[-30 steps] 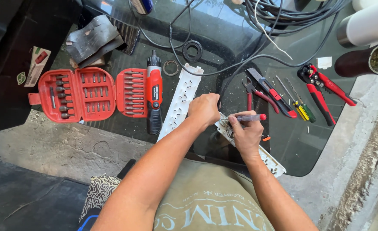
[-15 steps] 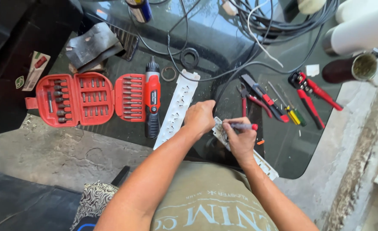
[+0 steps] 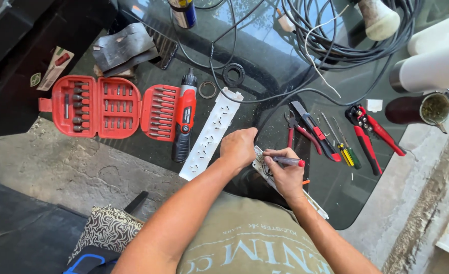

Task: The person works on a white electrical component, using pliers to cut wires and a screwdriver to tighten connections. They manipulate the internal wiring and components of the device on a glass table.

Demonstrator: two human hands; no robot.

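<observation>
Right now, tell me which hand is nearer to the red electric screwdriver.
Left. The left hand rests just right of the red electric screwdriver, with the white socket cover between them. The right hand is farther right, holding a pen-like tool.

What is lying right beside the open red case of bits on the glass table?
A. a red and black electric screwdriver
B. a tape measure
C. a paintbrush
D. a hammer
A: the red and black electric screwdriver lies along the right edge of the open red bit case, left of the white socket strip cover.
</observation>
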